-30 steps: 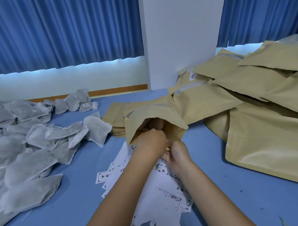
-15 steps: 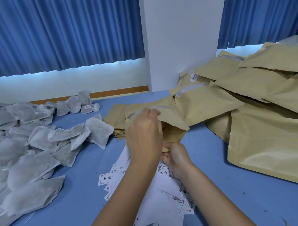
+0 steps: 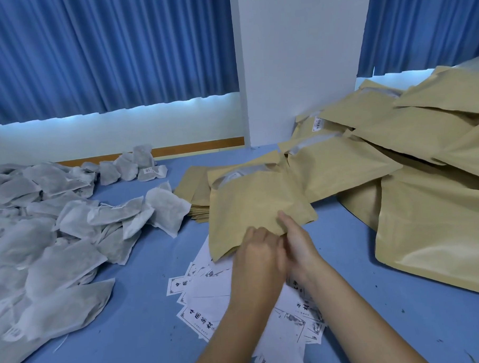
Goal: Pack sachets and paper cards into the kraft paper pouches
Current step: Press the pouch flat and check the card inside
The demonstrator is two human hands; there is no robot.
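Left hand (image 3: 256, 252) and right hand (image 3: 299, 247) both pinch the near edge of the kraft pouch (image 3: 256, 205) lying over the paper cards (image 3: 200, 317); filling step looks done, so next: shift it onto the filled pile (image 3: 427, 228) at right.

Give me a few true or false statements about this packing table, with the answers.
1. The left hand and the right hand both hold the near edge of one kraft pouch. True.
2. The white sachets are piled on the person's right. False: they lie on the left, and a heap of kraft pouches is on the right.
3. Printed paper cards lie spread on the table under the forearms. True.
4. The curtains behind the table are red. False: they are blue.
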